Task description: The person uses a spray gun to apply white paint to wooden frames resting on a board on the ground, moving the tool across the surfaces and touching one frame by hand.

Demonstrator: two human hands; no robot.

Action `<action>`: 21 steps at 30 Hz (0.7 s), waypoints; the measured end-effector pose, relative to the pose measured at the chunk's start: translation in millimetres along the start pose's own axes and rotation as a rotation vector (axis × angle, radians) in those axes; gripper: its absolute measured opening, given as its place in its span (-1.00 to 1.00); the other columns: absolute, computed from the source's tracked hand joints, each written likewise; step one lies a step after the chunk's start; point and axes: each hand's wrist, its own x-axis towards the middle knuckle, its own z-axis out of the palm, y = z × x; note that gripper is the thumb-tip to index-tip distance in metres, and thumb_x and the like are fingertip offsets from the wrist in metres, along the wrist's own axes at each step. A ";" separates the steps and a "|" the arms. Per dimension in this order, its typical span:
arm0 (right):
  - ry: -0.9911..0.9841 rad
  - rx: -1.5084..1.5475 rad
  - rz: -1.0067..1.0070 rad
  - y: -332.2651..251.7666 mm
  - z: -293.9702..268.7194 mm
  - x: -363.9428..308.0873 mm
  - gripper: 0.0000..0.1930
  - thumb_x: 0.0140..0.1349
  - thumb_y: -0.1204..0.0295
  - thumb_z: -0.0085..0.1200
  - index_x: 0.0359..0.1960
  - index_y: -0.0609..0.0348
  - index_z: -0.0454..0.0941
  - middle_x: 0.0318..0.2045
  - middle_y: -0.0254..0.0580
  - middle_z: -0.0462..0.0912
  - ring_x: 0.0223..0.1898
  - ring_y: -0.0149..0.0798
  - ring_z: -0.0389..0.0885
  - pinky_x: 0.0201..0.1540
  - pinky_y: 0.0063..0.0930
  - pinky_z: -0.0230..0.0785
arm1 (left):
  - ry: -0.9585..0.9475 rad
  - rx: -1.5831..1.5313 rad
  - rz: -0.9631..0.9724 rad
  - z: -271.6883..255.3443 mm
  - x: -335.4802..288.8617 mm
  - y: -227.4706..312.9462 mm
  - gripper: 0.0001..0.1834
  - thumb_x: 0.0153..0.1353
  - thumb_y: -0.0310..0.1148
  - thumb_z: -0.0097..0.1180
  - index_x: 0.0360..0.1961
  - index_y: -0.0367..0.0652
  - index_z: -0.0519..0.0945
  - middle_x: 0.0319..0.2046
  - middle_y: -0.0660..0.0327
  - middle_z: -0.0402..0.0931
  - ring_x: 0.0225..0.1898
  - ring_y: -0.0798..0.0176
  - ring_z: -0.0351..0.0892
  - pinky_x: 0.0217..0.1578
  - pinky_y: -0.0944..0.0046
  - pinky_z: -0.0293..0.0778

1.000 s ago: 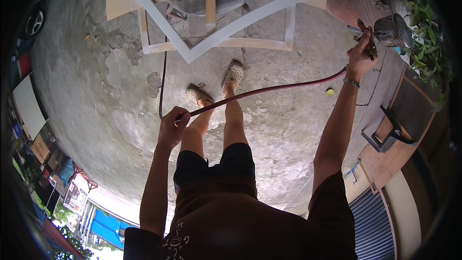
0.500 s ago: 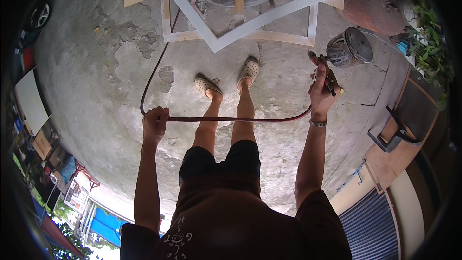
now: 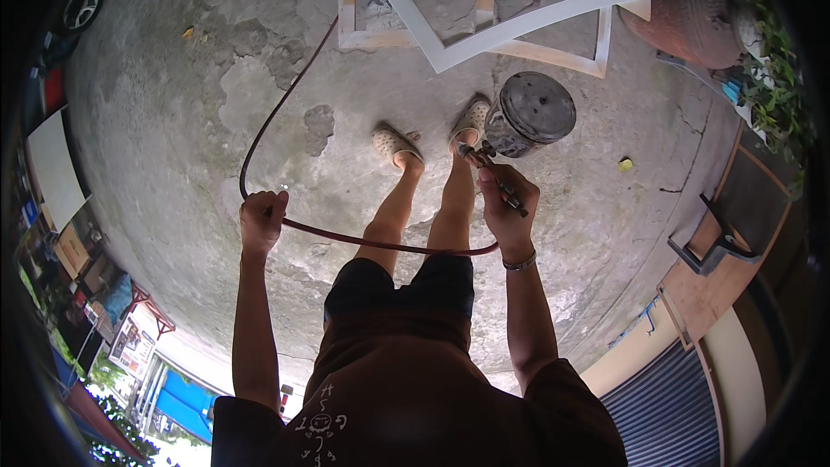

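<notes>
Evidently, by my judgement, the work was under way rather than finished. I had the right hand (image 3: 512, 195) closed around a spray gun (image 3: 482, 157), out in front of the legs, with a dark cup (image 3: 538, 108) just beyond it that seemed to hang from it. The left hand (image 3: 262, 220) was clenched on a red-brown hose (image 3: 389, 245), which sagged across to the right wrist; its joint with the gun was hidden from me. The white frame (image 3: 536, 24) stood ahead, near but apart from the gun, set askew over a paler frame (image 3: 380, 38). Every side of it I could see was white, so I judged that part covered. The paler frame showed wood tone in stretches; perhaps those were left, but I couldn't tell. I saw no spray leaving the gun.
</notes>
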 end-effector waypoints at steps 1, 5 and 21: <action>-0.018 0.016 -0.014 -4.7 5.4 -0.2 -0.84 0.31 0.40 0.28 -0.24 0.26 0.72 -0.55 -0.22 0.63 -0.62 -0.40 0.47 -0.50 -0.51 0.31 | 0.004 0.039 0.017 -1.8 -1.5 -8.6 -0.54 0.35 -0.31 0.22 -0.69 -0.25 0.44 -0.74 0.11 0.35 -0.68 0.14 0.29 -0.56 0.11 0.19; 0.007 -0.043 -0.051 -19.2 12.8 13.6 -0.84 0.31 0.40 0.29 -0.28 0.28 0.70 -0.57 -0.20 0.60 -0.63 -0.38 0.46 -0.51 -0.48 0.31 | 0.009 -0.022 -0.002 -0.2 -1.7 -1.3 -0.55 0.33 -0.35 0.23 -0.69 -0.25 0.42 -0.74 0.12 0.29 -0.68 0.17 0.25 -0.56 0.11 0.16; 0.395 -0.315 -0.088 31.4 -126.2 179.6 -0.65 0.48 0.16 0.09 -0.02 0.16 0.77 -0.54 -0.32 0.68 -0.56 -0.54 0.49 -0.49 -0.53 0.31 | -0.109 -0.158 -0.104 52.5 22.3 94.6 -0.71 0.30 -0.33 0.29 -0.50 -0.20 0.50 -0.64 0.26 0.45 -0.57 0.39 0.39 -0.51 0.31 0.29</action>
